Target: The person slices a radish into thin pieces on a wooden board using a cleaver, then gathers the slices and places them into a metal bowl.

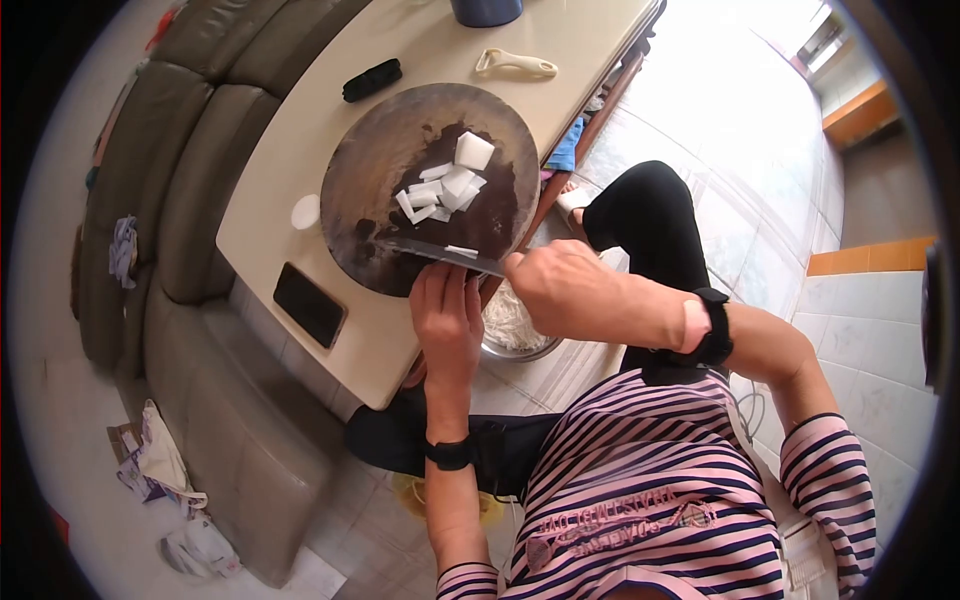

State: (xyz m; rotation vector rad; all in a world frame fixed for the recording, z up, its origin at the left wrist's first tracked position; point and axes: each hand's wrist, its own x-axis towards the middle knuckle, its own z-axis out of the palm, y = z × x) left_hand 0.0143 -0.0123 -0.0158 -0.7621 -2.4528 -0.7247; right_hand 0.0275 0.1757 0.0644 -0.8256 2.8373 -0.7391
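My right hand (pixel 560 287) is closed around the handle of a knife (pixel 430 250), whose blade lies across the near edge of a round, dark-stained wooden board (pixel 365 160). My left hand (pixel 447 308) has its fingers bent and pressed together against the near side of the blade; what lies under them is hidden. A thin white slice (pixel 461 250) rests along the far side of the blade. Farther up the board, several white pieces (pixel 457 183) lie in a loose pile, with a thicker white block (pixel 474 151) at its far end.
The board stands on a cream table (pixel 260 215). Around it are a phone (pixel 310 305), a white round slice (pixel 305 212), a dark green object (pixel 372 80), a peeler (pixel 515 65) and a blue container (pixel 487 10). A metal bowl of white shreds (pixel 512 322) sits below the table edge.
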